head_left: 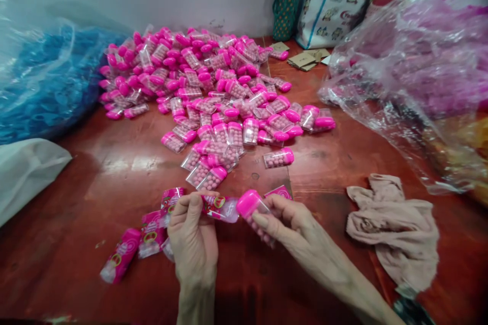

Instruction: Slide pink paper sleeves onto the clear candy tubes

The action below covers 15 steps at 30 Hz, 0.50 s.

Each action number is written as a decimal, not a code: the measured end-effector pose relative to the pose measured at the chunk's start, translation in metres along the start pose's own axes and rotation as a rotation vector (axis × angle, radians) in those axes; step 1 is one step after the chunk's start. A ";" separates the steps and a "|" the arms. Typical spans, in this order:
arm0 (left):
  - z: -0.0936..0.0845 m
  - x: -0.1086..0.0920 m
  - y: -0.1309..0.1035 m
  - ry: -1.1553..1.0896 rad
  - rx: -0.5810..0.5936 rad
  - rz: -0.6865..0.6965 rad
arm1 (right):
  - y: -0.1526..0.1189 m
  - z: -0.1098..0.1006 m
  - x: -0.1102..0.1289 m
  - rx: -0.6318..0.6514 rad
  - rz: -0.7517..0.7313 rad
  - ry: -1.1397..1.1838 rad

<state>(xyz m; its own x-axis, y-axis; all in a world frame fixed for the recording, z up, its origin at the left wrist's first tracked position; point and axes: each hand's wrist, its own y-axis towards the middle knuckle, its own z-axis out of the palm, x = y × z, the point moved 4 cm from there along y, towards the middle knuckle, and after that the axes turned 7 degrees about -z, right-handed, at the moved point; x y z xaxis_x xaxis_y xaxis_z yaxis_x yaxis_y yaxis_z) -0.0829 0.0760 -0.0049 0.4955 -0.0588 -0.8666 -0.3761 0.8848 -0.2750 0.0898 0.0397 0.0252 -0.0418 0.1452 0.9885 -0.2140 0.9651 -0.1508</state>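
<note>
Between the thumb and fingers of my left hand (pixel 196 236) is a printed pink plastic sleeve (pixel 223 208), held flat with its clear end toward the right. My right hand (pixel 292 226) grips a clear candy container (pixel 249 204) with a bright pink cap, pale pink balls inside. Its capped end is right beside the sleeve's end; I cannot tell whether they touch. Left of my left hand lie several loose printed sleeves (pixel 152 233) and a container wearing a printed sleeve (pixel 121 256). Part of another printed piece (pixel 280 192) shows behind my right hand.
A big heap of pink-capped containers (pixel 198 76) covers the back of the red wooden surface (pixel 125 183). A bag of blue pieces (pixel 53 76) stands left, a plastic bag of pink pieces (pixel 427 56) right. A beige cloth (pixel 396 223), cardboard pieces (pixel 307 59) and a tote bag (pixel 331 5) also lie around.
</note>
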 end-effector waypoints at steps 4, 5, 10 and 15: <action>0.005 -0.002 -0.006 0.056 -0.004 0.105 | -0.004 0.010 -0.004 -0.028 0.040 0.256; 0.006 -0.002 -0.007 0.063 -0.003 0.120 | -0.004 0.012 -0.006 -0.039 0.053 0.297; 0.010 0.000 -0.009 0.116 0.013 0.109 | -0.008 0.015 -0.017 -0.030 0.144 0.345; 0.017 0.005 -0.013 0.060 0.063 -0.002 | -0.009 0.016 -0.020 -0.140 0.037 0.140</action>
<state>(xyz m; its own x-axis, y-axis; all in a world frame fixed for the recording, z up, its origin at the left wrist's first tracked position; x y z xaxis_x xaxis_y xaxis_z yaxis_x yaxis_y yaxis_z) -0.0624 0.0722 0.0012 0.4476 -0.0862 -0.8901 -0.3243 0.9119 -0.2514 0.0774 0.0246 0.0063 0.0912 0.2002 0.9755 -0.0766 0.9781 -0.1935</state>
